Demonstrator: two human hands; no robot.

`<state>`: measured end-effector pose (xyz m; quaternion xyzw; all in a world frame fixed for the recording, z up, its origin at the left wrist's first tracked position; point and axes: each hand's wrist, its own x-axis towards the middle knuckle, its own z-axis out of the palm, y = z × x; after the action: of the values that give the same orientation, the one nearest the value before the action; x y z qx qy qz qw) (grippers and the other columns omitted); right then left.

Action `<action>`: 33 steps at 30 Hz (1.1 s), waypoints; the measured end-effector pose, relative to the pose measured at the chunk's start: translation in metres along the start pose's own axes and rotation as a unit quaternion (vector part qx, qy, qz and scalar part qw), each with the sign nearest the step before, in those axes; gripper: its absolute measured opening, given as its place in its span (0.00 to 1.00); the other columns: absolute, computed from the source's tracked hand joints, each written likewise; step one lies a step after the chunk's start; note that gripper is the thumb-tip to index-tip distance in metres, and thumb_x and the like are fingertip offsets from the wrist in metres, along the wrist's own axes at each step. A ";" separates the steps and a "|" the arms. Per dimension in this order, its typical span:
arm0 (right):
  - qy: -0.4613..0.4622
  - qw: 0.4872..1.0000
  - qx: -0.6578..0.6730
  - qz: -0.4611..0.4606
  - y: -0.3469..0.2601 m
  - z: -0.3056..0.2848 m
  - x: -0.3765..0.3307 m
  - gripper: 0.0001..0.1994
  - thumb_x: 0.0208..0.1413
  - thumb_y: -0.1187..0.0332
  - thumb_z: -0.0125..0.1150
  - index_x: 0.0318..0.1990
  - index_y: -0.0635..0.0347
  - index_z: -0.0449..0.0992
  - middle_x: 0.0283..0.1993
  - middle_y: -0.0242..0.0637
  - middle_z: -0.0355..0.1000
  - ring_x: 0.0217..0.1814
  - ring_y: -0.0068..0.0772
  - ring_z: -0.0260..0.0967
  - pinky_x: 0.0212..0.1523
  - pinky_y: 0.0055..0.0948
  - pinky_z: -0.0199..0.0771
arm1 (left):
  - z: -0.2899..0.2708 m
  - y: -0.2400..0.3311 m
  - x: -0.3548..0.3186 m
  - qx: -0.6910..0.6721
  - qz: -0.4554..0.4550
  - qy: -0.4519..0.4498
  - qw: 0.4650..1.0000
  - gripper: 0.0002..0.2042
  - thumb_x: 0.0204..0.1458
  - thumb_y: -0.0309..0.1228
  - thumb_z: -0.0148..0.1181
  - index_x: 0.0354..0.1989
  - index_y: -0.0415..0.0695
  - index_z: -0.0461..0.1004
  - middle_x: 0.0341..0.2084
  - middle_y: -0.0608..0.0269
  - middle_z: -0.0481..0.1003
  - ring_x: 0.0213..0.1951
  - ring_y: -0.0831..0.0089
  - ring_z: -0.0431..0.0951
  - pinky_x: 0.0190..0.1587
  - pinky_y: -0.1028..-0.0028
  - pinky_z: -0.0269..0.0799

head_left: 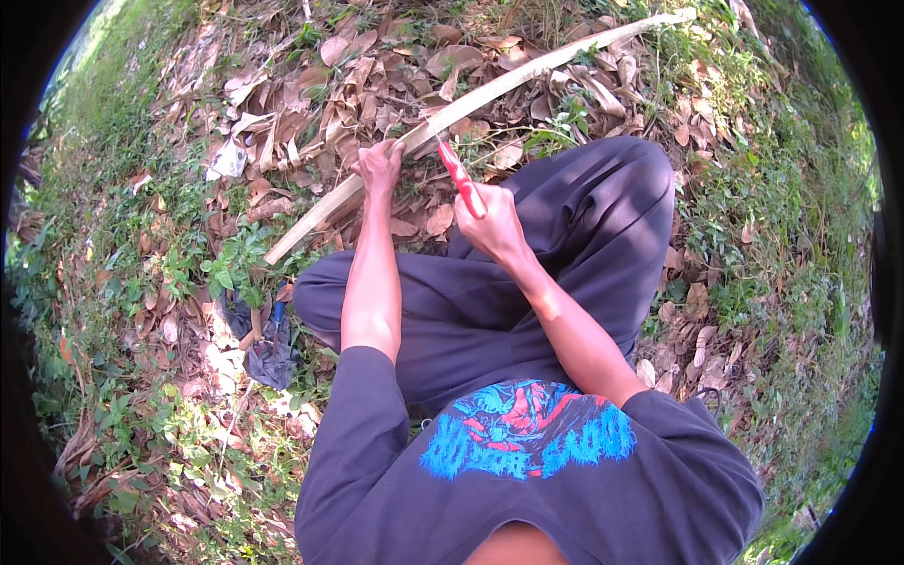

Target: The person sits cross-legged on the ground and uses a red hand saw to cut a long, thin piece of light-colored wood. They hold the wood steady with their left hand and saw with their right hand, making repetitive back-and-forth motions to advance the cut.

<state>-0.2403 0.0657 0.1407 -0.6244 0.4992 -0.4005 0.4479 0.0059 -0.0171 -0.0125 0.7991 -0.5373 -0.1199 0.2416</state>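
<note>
A long, pale wooden strip (pixel 529 73) runs slantwise in front of me, from the near left up to the far right. My left hand (pixel 379 168) is closed around it left of its middle, with the thumb along its top. My right hand (pixel 490 222) is wrapped round the red handle of a tool (pixel 454 168) with a thin blade. That blade meets the strip a little to the right of my left hand. It shows almost edge-on, so I cannot tell whether it is a saw or a knife.
Dry brown leaves (pixel 325 118) and low green plants (pixel 188 254) cover the ground. My bent legs (pixel 584 217) in dark trousers lie below the strip. At my left are a dark plastic bag (pixel 271 363), a wooden handle (pixel 255 324) and a blue handle (pixel 279 314). A white scrap (pixel 227 160) lies farther off.
</note>
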 end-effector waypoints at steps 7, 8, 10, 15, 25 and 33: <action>-0.029 0.997 -0.073 -0.019 0.012 0.018 0.047 0.10 0.50 0.68 0.55 0.25 0.68 0.71 0.20 0.56 0.69 0.26 0.60 0.71 0.29 0.46 0.70 | -0.005 0.004 0.002 -0.019 0.003 -0.015 1.000 0.16 0.52 0.48 0.64 0.44 0.55 0.83 0.38 0.57 0.82 0.48 0.58 0.74 0.59 0.48 0.54; -0.018 0.998 -0.065 0.014 0.012 0.015 0.037 0.10 0.51 0.69 0.54 0.25 0.68 0.71 0.21 0.57 0.68 0.26 0.60 0.71 0.29 0.46 0.70 | -0.004 0.005 0.000 -0.015 -0.002 -0.016 1.000 0.16 0.52 0.48 0.64 0.43 0.54 0.83 0.38 0.57 0.82 0.49 0.58 0.74 0.58 0.48 0.54; -0.023 0.998 -0.052 0.018 0.000 0.002 0.005 0.09 0.51 0.70 0.54 0.25 0.68 0.71 0.19 0.55 0.67 0.23 0.57 0.71 0.27 0.44 0.69 | -0.005 -0.001 -0.001 -0.010 -0.009 -0.013 1.000 0.16 0.53 0.48 0.64 0.43 0.53 0.83 0.38 0.57 0.82 0.49 0.58 0.73 0.58 0.50 0.54; -0.003 1.000 -0.026 0.011 0.019 -0.005 0.005 0.11 0.53 0.69 0.57 0.22 0.67 0.68 0.14 0.36 0.60 0.17 0.21 0.58 0.21 0.31 0.60 | -0.012 0.015 -0.006 -0.010 -0.002 -0.001 1.000 0.15 0.53 0.48 0.63 0.43 0.53 0.83 0.39 0.60 0.82 0.49 0.59 0.72 0.57 0.53 0.54; -0.017 0.998 -0.051 0.040 0.001 0.003 -0.008 0.10 0.52 0.71 0.56 0.22 0.68 0.70 0.15 0.47 0.64 0.17 0.34 0.67 0.24 0.35 0.66 | -0.012 0.008 -0.003 -0.036 -0.015 -0.003 0.999 0.14 0.53 0.46 0.64 0.42 0.52 0.84 0.39 0.58 0.82 0.49 0.57 0.72 0.58 0.49 0.55; -0.011 0.997 -0.079 -0.001 0.025 0.012 0.041 0.10 0.52 0.71 0.57 0.23 0.69 0.69 0.14 0.41 0.63 0.16 0.27 0.59 0.22 0.35 0.61 | 0.001 0.011 -0.015 -0.029 0.000 0.008 1.000 0.14 0.52 0.46 0.65 0.41 0.53 0.84 0.39 0.62 0.82 0.50 0.58 0.70 0.56 0.54 0.54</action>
<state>-0.2285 0.0242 0.1157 -0.6626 0.5238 -0.3532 0.4023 -0.0096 -0.0069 -0.0087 0.7924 -0.5320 -0.1290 0.2690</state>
